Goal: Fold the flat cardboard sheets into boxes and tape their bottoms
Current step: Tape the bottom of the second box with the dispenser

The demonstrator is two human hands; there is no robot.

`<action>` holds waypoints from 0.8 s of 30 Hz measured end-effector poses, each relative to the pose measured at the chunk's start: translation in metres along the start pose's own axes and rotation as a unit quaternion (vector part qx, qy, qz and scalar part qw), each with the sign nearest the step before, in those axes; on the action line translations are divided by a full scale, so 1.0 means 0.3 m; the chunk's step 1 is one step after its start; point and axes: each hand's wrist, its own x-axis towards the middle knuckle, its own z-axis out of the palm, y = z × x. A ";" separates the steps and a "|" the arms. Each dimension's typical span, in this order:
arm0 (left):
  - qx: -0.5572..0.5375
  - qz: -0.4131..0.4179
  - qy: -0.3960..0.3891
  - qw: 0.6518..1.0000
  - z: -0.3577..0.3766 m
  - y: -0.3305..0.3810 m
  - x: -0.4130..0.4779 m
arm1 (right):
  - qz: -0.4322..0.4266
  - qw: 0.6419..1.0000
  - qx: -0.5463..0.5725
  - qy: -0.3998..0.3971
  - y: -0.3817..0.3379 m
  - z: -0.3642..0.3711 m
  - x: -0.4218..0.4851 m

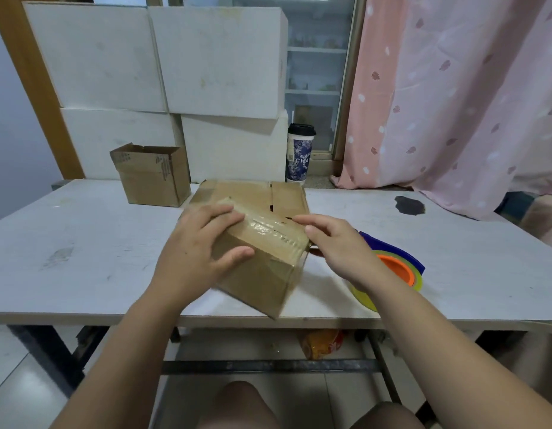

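Left hand (200, 243) clasps the tilted box (259, 274), fingers over its wrinkled tape (270, 226); right hand (336, 243) beside the box, loosely curled, empty. Poorly pressed, that tape may lift.

Soft even daylight; hands motion-blurred; edges bowed.
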 end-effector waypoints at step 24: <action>-0.111 0.023 -0.154 0.982 -0.043 0.003 -0.039 | 0.238 0.952 -0.187 -0.047 0.260 -0.386 -0.019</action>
